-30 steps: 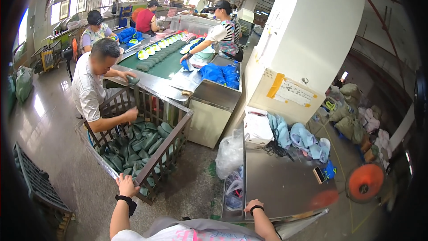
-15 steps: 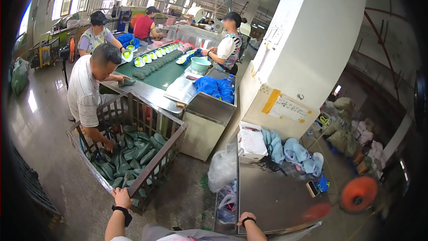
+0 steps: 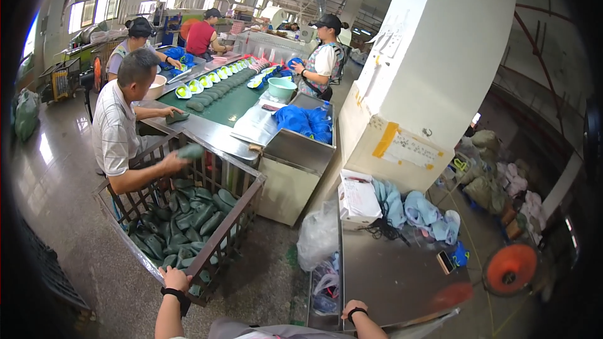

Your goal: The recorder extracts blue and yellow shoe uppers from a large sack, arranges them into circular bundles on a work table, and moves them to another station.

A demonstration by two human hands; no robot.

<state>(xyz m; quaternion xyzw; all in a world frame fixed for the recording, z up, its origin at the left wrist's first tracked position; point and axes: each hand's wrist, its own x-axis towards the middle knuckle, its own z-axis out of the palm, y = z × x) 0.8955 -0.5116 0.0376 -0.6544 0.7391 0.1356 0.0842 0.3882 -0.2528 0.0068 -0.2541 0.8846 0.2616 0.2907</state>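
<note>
My left hand [image 3: 175,279] is closed over the near corner rim of a brown metal cage cart [image 3: 221,236]. Inside the cart lies a heap of dark green shoe lasts [image 3: 180,216]. At the left edge of a steel-topped table [image 3: 402,282], my right hand [image 3: 354,308] rests with its fingers curled over the edge. Both my wrists wear black bands. Across the cart, a co-worker [image 3: 119,119] in a light shirt holds a green last [image 3: 190,151] above the heap. That person's other hand is on a second last [image 3: 178,117] at the conveyor's end.
Shoe uppers and lasts stand in rows on a green conveyor [image 3: 220,110], with several people beside it. A steel bin [image 3: 301,150] of blue pieces stands at its near end. A white pillar [image 3: 408,88], plastic bags [image 3: 317,235], a white box [image 3: 358,198] and an orange fan [image 3: 510,269] are at right.
The co-worker's hand has come up out of the cart with a green last. The far-right worker has turned and lifted a blue piece. My hands keep their places.
</note>
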